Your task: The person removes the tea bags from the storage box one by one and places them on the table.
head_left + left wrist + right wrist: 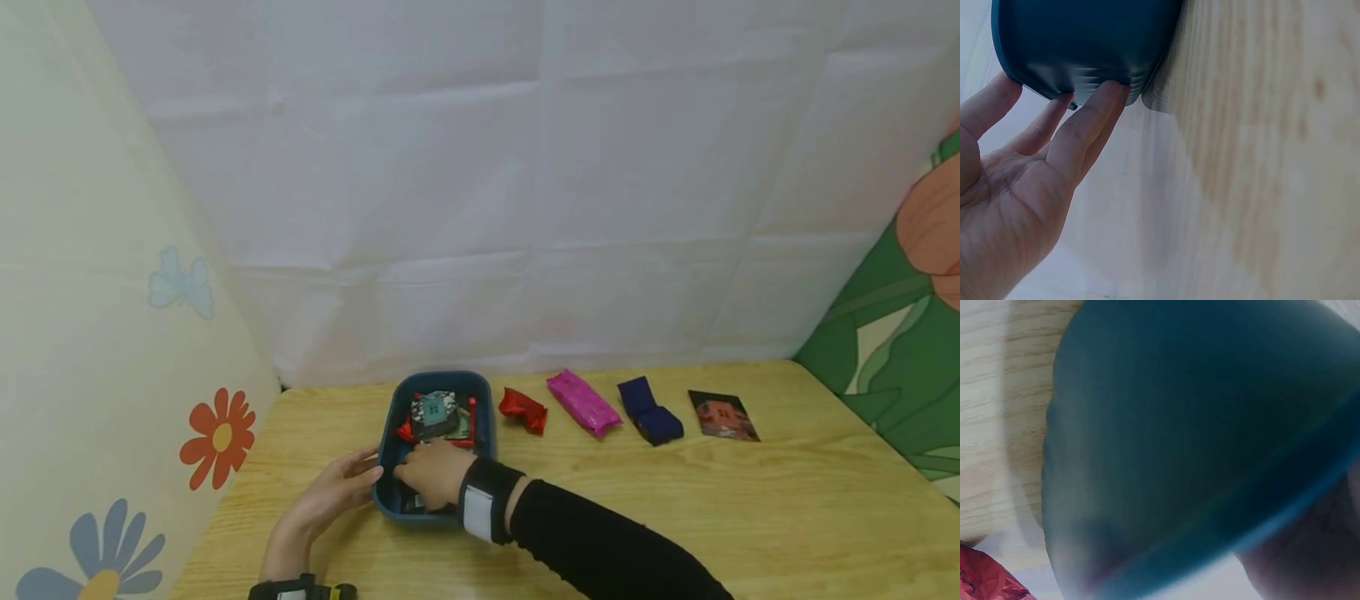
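Note:
A dark blue plastic basin (382,492) stands at the left part of the table, with small packets inside. Its left wall is touched by the fingertips of my left hand (339,490); in the left wrist view that hand's fingers (1085,128) are extended against the basin's outside (1085,37). My right hand (437,473) reaches down into the basin's near half, and I cannot tell whether it holds anything. Beyond it in the basin lies a square packet with a teal house picture (434,412), among red wrappers. The basin's wall (1166,437) hides most of the right hand in the right wrist view.
Right of the basin, in a row, lie a crumpled red packet (523,410), a long pink packet (584,402), a folded dark blue item (650,412) and a flat dark square with a reddish house picture (723,416). White sheeting (420,208) hangs behind the wooden table (750,517).

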Motion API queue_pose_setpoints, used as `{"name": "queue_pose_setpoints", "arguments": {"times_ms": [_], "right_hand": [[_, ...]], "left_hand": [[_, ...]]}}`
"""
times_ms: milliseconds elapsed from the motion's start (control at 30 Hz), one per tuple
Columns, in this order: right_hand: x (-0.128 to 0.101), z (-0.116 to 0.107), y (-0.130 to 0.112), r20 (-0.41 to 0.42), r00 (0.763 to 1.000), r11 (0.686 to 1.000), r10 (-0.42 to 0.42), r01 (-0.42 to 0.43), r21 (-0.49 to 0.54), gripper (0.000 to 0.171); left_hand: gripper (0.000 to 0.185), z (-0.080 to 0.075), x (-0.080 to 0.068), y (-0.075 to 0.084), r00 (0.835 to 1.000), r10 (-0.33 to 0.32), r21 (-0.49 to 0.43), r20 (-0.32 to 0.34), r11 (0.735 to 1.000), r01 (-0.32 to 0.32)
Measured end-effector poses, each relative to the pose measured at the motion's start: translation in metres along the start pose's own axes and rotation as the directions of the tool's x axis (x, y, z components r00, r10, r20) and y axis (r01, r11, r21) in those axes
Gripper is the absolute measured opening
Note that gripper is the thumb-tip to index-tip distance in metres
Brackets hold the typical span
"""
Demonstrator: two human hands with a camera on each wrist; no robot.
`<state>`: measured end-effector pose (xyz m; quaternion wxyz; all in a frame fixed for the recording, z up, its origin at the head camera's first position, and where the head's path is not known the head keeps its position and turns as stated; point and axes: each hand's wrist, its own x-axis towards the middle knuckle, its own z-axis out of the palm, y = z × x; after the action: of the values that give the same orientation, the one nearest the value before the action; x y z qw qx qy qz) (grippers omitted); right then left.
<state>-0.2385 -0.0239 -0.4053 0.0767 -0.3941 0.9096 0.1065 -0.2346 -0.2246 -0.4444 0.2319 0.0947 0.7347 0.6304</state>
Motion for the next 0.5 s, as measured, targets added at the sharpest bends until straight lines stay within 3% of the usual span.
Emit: {"name": "queue_pose_setpoints", "arguments": {"times_ms": [267,500], "right_hand": [[0.003,0.005,0.006,0.040,0.999,0.994,0.035,-0.039,0.107,0.058],[0.005,0.008,0.011,0.007,1.000,0.996,-0.010,0.009,0.087,0.064]], "left_hand": [[0.068,0.002,-0.001,0.002,1.000,0.003,0.002,-0.001,1.000,-0.003],[0.068,0.001,0.000,0.001,1.000,0.023,-0.006,0.013,1.000,-0.023]]}}
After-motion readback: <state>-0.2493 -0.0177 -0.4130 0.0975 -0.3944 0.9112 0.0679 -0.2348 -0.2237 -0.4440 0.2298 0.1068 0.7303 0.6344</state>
